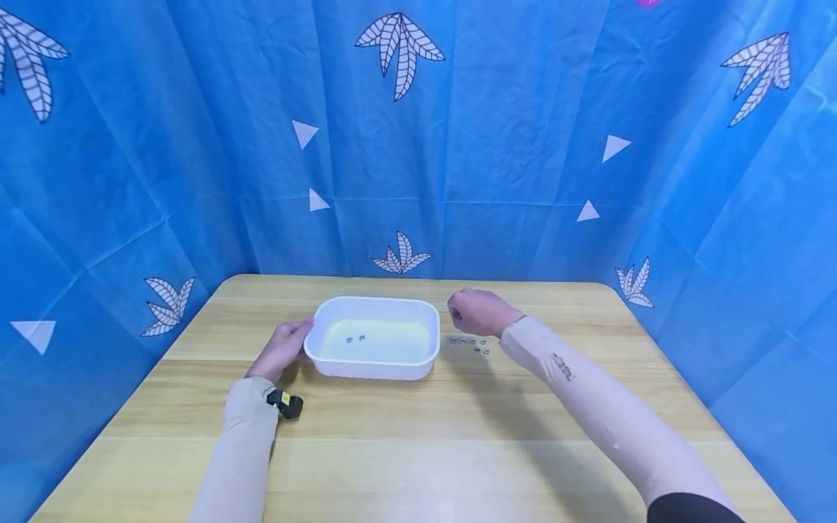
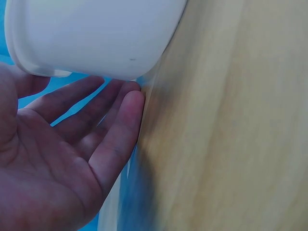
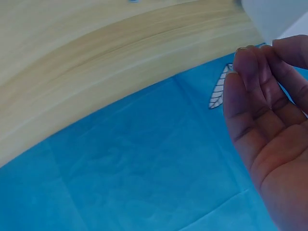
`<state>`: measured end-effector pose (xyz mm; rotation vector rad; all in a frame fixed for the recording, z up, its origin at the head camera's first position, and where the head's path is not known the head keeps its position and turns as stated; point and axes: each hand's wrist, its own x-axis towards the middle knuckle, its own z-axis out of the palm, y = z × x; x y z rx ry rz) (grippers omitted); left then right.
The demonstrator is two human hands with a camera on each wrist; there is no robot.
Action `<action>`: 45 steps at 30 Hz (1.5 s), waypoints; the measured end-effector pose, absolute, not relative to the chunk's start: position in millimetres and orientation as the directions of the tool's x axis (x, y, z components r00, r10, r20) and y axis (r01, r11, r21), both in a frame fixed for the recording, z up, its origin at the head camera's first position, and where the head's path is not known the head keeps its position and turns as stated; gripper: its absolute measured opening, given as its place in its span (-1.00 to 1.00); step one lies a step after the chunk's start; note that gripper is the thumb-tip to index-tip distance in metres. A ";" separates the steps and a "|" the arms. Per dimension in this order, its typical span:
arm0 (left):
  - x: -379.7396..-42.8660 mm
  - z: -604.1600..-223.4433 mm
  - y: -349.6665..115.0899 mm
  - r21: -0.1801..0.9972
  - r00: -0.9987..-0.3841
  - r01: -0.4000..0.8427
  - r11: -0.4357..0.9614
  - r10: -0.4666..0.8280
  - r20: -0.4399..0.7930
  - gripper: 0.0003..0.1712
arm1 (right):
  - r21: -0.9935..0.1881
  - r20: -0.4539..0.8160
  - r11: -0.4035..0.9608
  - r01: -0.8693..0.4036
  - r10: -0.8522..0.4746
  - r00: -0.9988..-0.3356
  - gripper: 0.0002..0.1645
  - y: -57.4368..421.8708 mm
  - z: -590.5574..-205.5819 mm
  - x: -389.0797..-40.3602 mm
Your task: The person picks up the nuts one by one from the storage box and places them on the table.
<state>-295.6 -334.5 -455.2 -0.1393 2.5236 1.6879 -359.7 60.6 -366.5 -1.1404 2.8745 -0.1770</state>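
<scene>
A white plastic tub [image 1: 373,369] stands on the table with two small shiny metal pieces [image 1: 349,340] on its floor. At the tub's left end, my left hand [image 1: 283,347] holds the rim. Its thumb lies at the rim in the left wrist view, the fingers [image 2: 118,122] reaching along the end wall. My right hand [image 1: 482,311] is raised just right of the tub, beyond several similar metal pieces [image 1: 463,340] on the wood. Thumb and fingertips [image 3: 245,65] are drawn together in the right wrist view; I cannot tell whether a small piece is between them.
The pale wooden table [image 1: 405,450] has blue patterned curtains [image 1: 497,145] along its back and both sides. A small black device [image 1: 288,404] is strapped at the left wrist. The right forearm's sleeve [image 1: 588,399] stretches across the table's right half.
</scene>
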 end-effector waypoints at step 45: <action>-295.3 -458.0 -332.5 0.924 -0.990 -0.139 0.357 -0.050 -0.130 -0.27 | 0.063 -0.177 0.676 -0.734 -0.716 -0.675 -0.81 -89.9 -374.9 -356.9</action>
